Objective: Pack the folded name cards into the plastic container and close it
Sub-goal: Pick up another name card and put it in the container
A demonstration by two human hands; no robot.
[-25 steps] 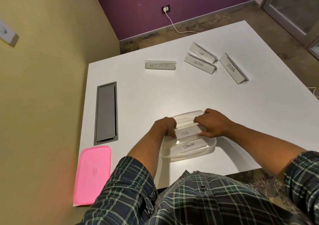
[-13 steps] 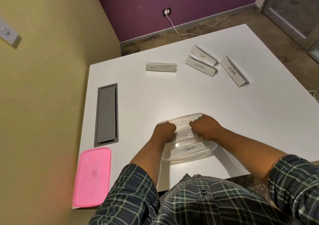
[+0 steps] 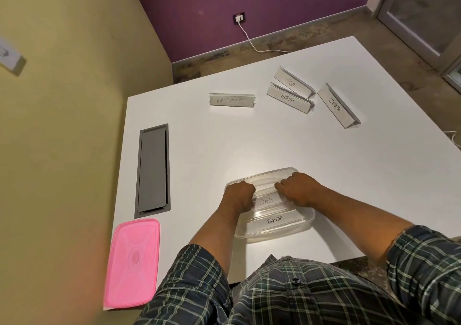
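Note:
A clear plastic container sits near the table's front edge. Inside lie the PANDA card at the front and the DOG card behind it. My left hand grips the DOG card's left end and my right hand its right end, both inside the container. The pink lid lies at the table's front left corner. Four more folded cards stand at the far side: BATMAN, ALPHA, TIGER and ZEBRA.
A grey cable hatch is set into the white table on the left. A yellow wall runs close along the table's left edge. A white cable trails on the floor beyond the far edge.
Both hands have pressed the DOG card lower into the container, and my right hand has slid slightly back. The camera view has shifted a little.

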